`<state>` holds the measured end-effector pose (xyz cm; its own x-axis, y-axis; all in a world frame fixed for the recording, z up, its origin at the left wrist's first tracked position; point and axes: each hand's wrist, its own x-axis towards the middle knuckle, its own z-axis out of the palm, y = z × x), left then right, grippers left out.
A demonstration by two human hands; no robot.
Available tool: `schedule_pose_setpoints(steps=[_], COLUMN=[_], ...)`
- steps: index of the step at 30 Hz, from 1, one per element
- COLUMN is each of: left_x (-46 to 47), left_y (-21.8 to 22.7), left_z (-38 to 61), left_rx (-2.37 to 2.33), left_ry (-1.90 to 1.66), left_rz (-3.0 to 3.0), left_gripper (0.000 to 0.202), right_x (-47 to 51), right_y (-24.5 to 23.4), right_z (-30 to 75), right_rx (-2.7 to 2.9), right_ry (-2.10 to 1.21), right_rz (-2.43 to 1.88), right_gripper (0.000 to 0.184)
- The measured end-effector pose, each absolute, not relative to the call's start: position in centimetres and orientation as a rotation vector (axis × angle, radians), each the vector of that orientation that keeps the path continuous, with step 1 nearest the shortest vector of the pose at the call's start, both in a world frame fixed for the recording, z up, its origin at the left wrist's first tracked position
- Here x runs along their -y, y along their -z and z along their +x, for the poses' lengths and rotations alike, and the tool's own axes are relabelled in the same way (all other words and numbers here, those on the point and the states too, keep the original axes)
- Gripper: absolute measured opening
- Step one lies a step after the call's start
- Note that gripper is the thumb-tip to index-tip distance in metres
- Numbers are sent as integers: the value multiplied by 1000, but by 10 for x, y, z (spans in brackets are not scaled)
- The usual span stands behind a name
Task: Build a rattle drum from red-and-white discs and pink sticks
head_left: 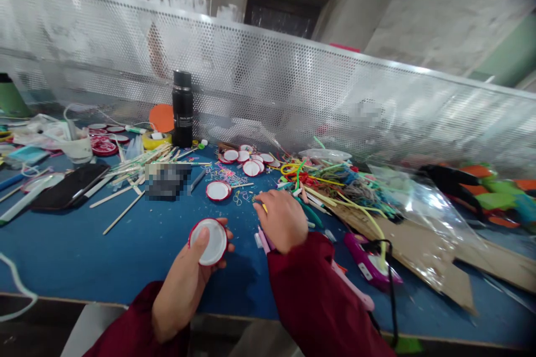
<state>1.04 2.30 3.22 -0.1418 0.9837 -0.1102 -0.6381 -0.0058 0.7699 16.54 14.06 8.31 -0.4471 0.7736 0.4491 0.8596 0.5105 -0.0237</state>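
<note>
My left hand (190,273) grips a jar lid (210,242) with a white inside and a red rim, its thumb lying across the inner face. Further right, my right hand (285,220) is low over the blue table with its fingers bent together. Its fingertips are close to small coloured rubber bands (243,197), and a bit of yellow shows by the thumb. Whatever those fingers may hold is too small to make out. Another jar lid (218,191) lies face up just beyond both hands. A pink tool (263,240) is partly hidden beside the right wrist.
Several more lids (251,167) are piled behind. Wooden sticks (125,209), a black phone (69,187) and a black bottle (182,109) are to the left. Tangled coloured cords (360,189), cardboard (419,251) and a purple device (371,262) with a cable lie right. A perforated metal screen (259,83) stands behind.
</note>
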Motion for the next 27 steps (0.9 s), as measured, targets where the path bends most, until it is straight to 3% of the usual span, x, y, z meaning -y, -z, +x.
schedule_pose_setpoints(steps=[3,9,15,23,27], left_x=[-25,-25,-24,-11,-12], left_y=[-32,-34,-31,-32,-27], left_z=[9,9,4,-3,-18], left_rx=[-819,-798,-757,-773,-877], left_ry=[-1528,-1492,-1540,-1494,-1478], left_rz=[538,542,375,223,487], left_gripper=[52,60,58,64,75], right_x=[-153,-133,-89,-71,-70], right_y=[-73,-73,-80,-66,-66], right_z=[161,144,123,108,113], right_rx=[2425,2335,2298,2307,2301], right_ry=[227,-81,-250,-250,-244], right_rz=[-1360,-931,-438,-356,-331], right_gripper=[15,25,75,60,57])
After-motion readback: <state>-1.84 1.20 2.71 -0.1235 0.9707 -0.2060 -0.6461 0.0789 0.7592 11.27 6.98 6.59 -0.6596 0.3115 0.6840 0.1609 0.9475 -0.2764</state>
